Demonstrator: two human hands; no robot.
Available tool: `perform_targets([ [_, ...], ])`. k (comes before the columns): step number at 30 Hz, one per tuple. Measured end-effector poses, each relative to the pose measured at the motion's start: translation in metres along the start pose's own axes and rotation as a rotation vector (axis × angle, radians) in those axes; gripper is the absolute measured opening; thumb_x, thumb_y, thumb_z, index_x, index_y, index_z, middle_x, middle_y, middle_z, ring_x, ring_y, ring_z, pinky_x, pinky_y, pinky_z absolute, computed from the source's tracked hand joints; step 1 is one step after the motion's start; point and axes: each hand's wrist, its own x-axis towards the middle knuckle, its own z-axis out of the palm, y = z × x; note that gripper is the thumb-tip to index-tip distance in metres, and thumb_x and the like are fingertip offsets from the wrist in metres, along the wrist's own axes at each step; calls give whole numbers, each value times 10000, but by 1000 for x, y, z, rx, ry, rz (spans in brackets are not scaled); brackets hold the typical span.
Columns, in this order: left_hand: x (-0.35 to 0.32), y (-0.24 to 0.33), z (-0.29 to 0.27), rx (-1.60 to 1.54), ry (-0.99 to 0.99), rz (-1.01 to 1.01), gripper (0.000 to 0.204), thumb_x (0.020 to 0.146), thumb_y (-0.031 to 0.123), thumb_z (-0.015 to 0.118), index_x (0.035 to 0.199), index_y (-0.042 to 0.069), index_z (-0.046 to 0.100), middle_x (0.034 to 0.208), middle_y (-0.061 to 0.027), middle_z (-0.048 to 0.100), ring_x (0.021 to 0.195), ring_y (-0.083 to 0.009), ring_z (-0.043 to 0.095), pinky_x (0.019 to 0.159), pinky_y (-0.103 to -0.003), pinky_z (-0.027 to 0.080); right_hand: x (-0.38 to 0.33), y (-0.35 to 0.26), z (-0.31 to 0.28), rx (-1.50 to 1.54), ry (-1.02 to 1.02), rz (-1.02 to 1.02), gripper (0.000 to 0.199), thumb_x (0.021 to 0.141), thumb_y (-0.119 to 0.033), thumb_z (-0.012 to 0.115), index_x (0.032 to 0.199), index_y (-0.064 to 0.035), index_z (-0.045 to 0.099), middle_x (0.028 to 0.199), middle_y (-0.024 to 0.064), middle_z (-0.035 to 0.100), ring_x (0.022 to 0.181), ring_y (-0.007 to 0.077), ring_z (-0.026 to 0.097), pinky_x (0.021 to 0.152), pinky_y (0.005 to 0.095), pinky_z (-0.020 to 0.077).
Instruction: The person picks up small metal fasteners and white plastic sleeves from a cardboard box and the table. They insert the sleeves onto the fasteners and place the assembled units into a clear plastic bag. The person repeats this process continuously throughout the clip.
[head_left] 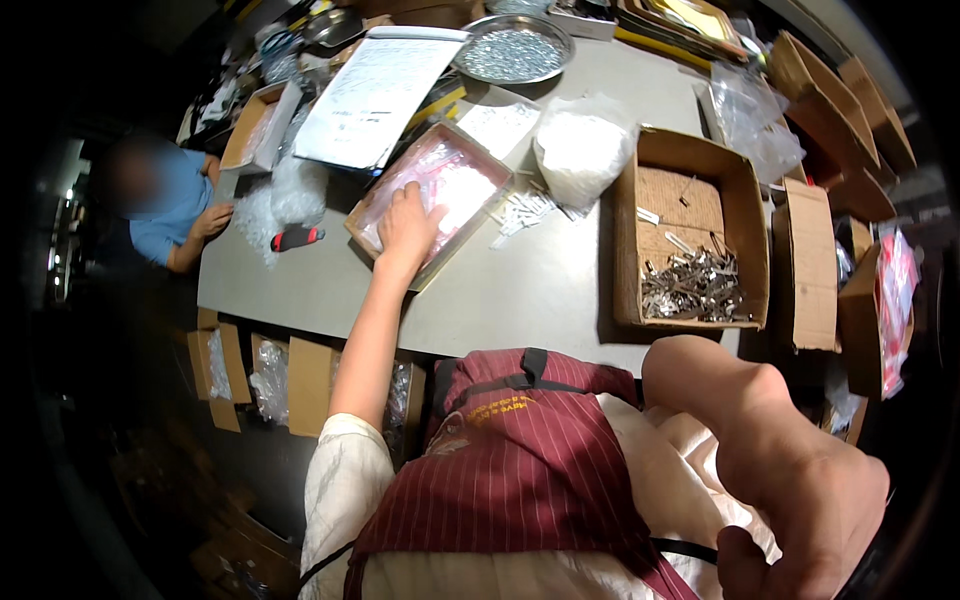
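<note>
My left hand [408, 228] reaches out over the grey table [520, 290] and rests flat on clear plastic bags lying in a shallow cardboard tray [470, 150]. Its fingers are spread and nothing is gripped. My right hand [810, 490] is close to the camera at the lower right, near my chest, fingers curled with nothing visible in them. A small pile of pale little parts [520, 212] lies just right of the tray. Further right, an open cardboard box [625, 240] holds a heap of metal clips [692, 285].
A white filled bag [580, 150], a round metal dish of small parts [512, 50], and a clipboard with paper [375, 90] sit at the back. Another person in blue [170, 205] works at the left end. Cardboard boxes stand on the right [810, 265] and on the floor [305, 385].
</note>
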Motion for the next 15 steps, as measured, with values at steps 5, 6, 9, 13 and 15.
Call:
perform_targets([
  [5,12,-5,6,41,-29,105,255,903,225,662,1076,39,645,1023,-233,691,936,-450,672,813,-531,536,11,-7,-7,-324,33,317,123,845,-27,651,736,-54,702,721,27,606,620,91,543,625,258,448],
  [6,12,-6,4,14,-13,125,211,904,192,644,1050,40,660,986,-228,702,906,-452,676,802,-527,540,20,-10,-2,-384,127,476,106,841,-22,657,757,-53,713,751,35,613,644,93,550,628,263,449],
  [9,-1,-10,-1,-118,65,184,166,895,108,596,1014,35,686,933,-214,714,857,-429,685,777,-510,541,56,-16,11,-524,400,956,85,828,-7,674,819,-52,746,840,58,633,715,97,571,638,278,454],
  [13,-13,-2,-10,-222,70,173,142,888,154,677,919,20,641,880,-199,699,815,-398,682,721,-482,527,83,-10,2,-560,785,1565,216,804,1,710,981,-96,786,1056,118,630,859,130,595,717,327,499],
  [15,-23,0,-18,-228,70,104,226,885,211,721,862,19,603,836,-187,683,770,-386,674,679,-467,518,81,4,-6,-673,665,1533,180,825,-61,706,989,-95,771,1053,116,640,856,136,602,746,335,526],
])
